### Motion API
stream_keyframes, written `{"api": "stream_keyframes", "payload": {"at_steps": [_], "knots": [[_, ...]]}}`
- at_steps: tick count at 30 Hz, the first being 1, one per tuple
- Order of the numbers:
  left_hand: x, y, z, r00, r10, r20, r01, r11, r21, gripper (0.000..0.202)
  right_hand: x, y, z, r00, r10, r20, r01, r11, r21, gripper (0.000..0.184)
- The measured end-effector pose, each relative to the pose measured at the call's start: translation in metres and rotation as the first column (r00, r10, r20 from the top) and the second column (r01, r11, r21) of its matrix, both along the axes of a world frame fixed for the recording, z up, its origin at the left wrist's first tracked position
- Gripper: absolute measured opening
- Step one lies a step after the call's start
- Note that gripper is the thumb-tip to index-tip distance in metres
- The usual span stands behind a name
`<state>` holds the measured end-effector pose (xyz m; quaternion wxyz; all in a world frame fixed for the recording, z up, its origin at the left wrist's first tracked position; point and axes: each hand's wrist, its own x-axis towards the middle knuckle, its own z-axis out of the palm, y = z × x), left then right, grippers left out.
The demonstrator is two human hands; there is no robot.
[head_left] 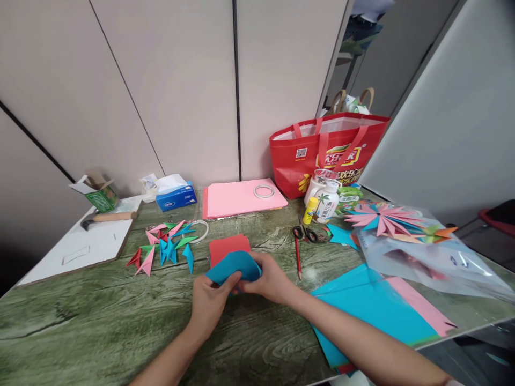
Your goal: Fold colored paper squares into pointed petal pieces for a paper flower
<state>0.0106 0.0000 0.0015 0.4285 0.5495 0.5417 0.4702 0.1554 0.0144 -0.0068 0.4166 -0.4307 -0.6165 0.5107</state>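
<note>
A blue sheet of paper (229, 266) curves upward between my two hands, bent over without a flat crease that I can see. My left hand (212, 300) grips its near left side, thumb on top. On the right side, my right hand (263, 279) pinches the curled part, and its fingertips are partly hidden. Just behind the blue paper lies a stack of red paper (225, 247) on the green wood-patterned table (100, 327). Left of it are several folded paper pieces (168, 251) in blue, pink, red and green, beside a white tape roll (197, 231).
Scissors (304, 232), a red pencil (298, 260) and a glue stick (309, 210) lie or stand right of centre. Large blue sheets (362, 305) rest under my right forearm. Behind are pink paper (237, 198), a tissue box (176, 196) and a red bag (289, 166). A hammer (108, 216) lies far left.
</note>
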Motion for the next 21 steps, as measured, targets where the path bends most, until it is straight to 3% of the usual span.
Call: {"api": "stream_keyframes", "payload": {"at_steps": [5,8,11,16,21], "knots": [[-0.003,0.003,0.005,0.999,0.01,0.036,-0.009,1.0,-0.023,0.024,0.005,0.003,0.005,0.971,0.092,-0.223,-0.125,0.982,-0.141,0.031],[-0.008,0.009,0.003,0.999,0.022,-0.042,-0.023,1.0,-0.017,0.027,0.017,0.009,0.007,0.952,0.181,-0.247,-0.228,0.958,-0.176,0.033],[-0.011,0.013,0.001,0.999,0.032,-0.007,-0.032,0.999,-0.029,0.024,0.032,0.018,0.012,0.921,0.322,-0.218,-0.358,0.921,-0.154,0.047],[-0.009,0.011,0.002,0.999,-0.007,-0.049,0.004,0.999,-0.049,0.029,0.04,0.021,0.02,0.91,0.35,-0.222,-0.389,0.906,-0.168,0.057],[-0.005,0.008,0.001,0.991,-0.078,-0.112,0.07,0.995,-0.071,0.033,0.02,0.008,0.012,0.941,0.321,-0.111,-0.332,0.937,-0.111,0.042]]}}
